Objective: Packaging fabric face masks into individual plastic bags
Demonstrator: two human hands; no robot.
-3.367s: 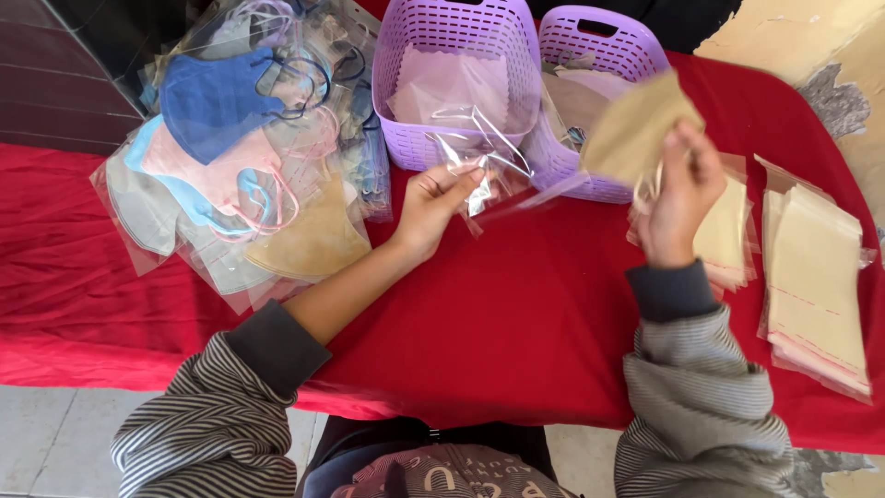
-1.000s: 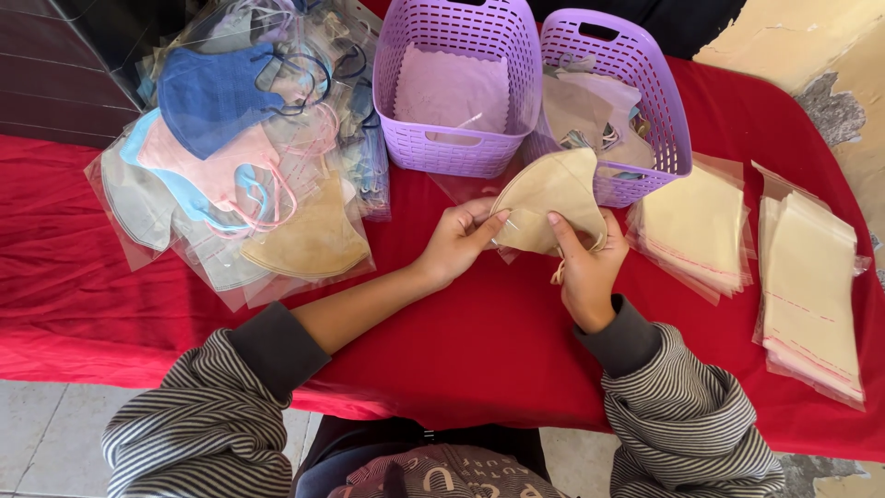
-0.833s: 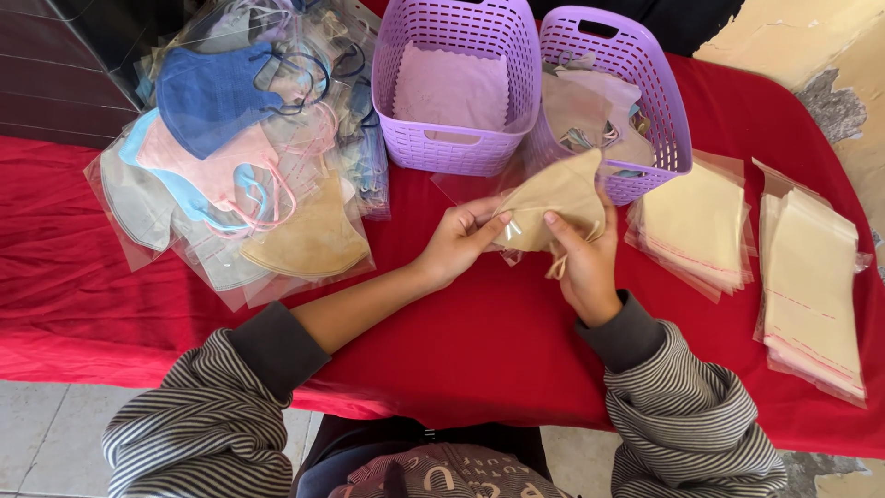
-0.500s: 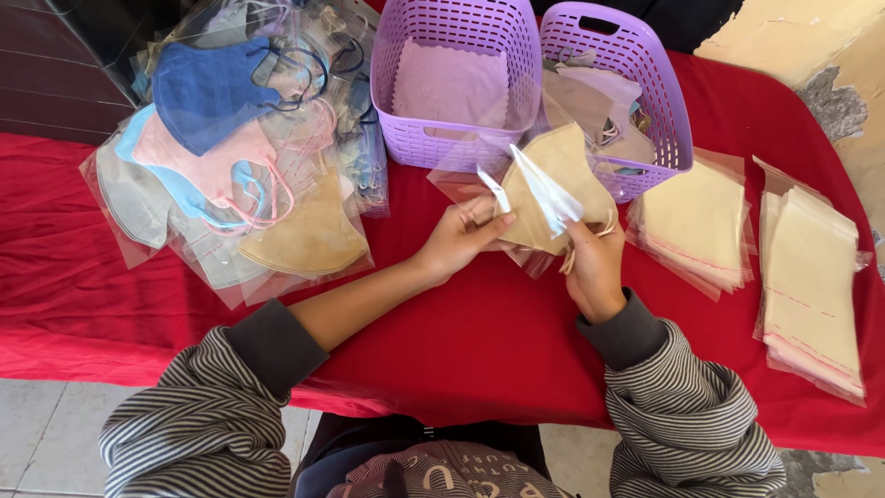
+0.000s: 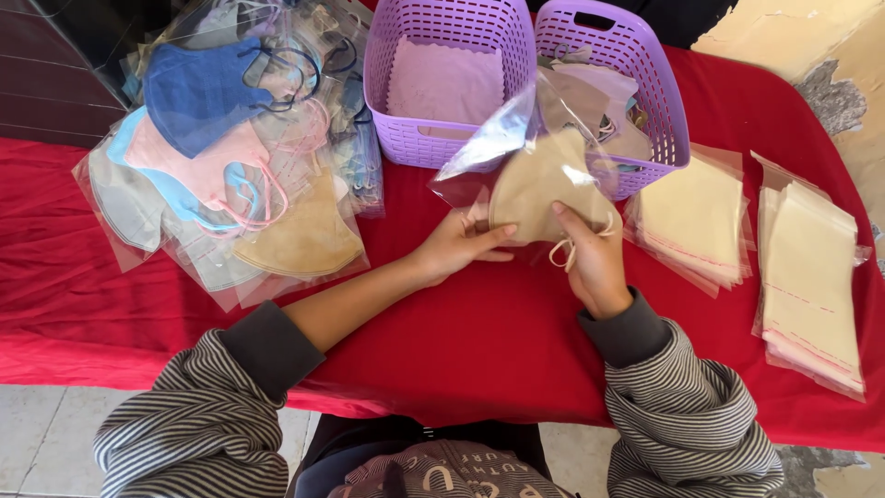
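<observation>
Two hands holding one beige mask [image 5: 539, 180] half inside a clear bag [image 5: 502, 138].
Left hand [image 5: 456, 244] is pinching the bag's lower edge; right hand [image 5: 590, 258] is gripping the mask from below, fingers pressing against it.

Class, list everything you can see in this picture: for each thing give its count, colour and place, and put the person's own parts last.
Beige mask: one, tan, centre, held by both hands, partly inside a bag.
Clear bag: one, transparent, around the mask, open end towards the baskets.
Baskets: two, purple plastic, top centre, side by side, with masks and bags inside.
Bagged masks: a pile, blue, pink, light blue, tan, left of the baskets.
Empty bag stacks: two, clear with cream tint, on the right.
Tablecloth: one, red, covering the table.
Sleeves: two, grey striped, bottom.
Left hand: on the bag's lower edge.
Right hand: fingers on the mask.
</observation>
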